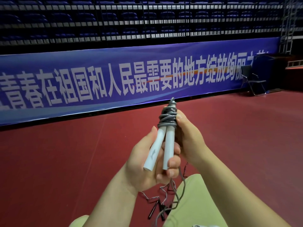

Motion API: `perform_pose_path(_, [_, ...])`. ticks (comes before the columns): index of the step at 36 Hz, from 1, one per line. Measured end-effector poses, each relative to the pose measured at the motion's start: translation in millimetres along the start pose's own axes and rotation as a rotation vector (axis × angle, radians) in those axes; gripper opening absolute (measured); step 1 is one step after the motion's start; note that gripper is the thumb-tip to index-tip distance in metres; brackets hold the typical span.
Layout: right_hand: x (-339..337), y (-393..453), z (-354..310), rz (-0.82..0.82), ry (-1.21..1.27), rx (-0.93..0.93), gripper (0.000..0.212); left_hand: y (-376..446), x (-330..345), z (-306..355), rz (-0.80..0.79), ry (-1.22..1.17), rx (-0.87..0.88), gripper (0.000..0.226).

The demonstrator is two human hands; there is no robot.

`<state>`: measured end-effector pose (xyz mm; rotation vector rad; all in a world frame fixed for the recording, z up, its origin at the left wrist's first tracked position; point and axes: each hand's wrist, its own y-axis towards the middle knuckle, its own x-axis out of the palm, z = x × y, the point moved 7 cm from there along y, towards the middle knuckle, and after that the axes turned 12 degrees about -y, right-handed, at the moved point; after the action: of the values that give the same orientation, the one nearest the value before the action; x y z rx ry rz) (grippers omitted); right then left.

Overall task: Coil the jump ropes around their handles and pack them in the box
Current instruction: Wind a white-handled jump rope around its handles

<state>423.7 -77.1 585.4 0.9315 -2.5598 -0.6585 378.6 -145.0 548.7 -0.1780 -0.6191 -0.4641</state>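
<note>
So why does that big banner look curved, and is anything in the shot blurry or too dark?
In the head view, the wide-angle lens bows the blue banner and floor edge; the white handles and grey rope in the left hand and right hand are sharp and evenly lit; the stands above sit dim and soft; the black rope on the floor is slightly blurred.

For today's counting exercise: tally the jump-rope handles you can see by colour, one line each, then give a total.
White handles: 2, side by side in the left hand, grey rope coiled round their tops.
Black handles: 2 seen clearly, lying on the red floor.
Total: 4
</note>
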Motion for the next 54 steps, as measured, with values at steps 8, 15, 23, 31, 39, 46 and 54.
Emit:
perform_pose_path(8, [-13.1, -5.0, 2.4, 0.028, -0.482, 0.072, 0.031, -0.5, -12.1, 13.3, 0.286, 0.371, 0.171, 0.062])
perform_pose_path(15, [-16.6, -9.4, 11.9, 0.116, -0.655, 0.195, 0.03, -1.4, -33.0, 17.6, 0.528, 0.781, 0.225, 0.062])
perform_pose_path(23, [-21.7, -11.3, 8.0, 0.19, -0.797, 0.227, 0.054, -5.3, -28.6, 26.4, 0.638, 1.124, 0.264, 0.069])
perform_pose_path(31, [-16.3, -15.1, -1.7, 0.222, -0.43, 0.124, 0.019, -8.0, -20.0, 29.5, 0.543, 1.18, 0.333, 0.03])
perform_pose_path(39, [-11.6, -16.9, -1.4, 0.136, -0.067, 0.184, 0.041, -1.0, -11.5, 5.7, 0.189, 0.612, 0.157, 0.067])
perform_pose_path(46, [11.8, -17.8, -9.0, -0.172, 0.309, 0.069, 0.065, 1.7, 26.4, -24.4, -0.361, -0.138, 0.013, 0.08])
perform_pose_path(54, [16.5, -17.5, -14.8, -0.158, 0.235, 0.023, 0.076, 1.8, 34.6, -30.2, -0.423, -0.388, -0.097, 0.075])
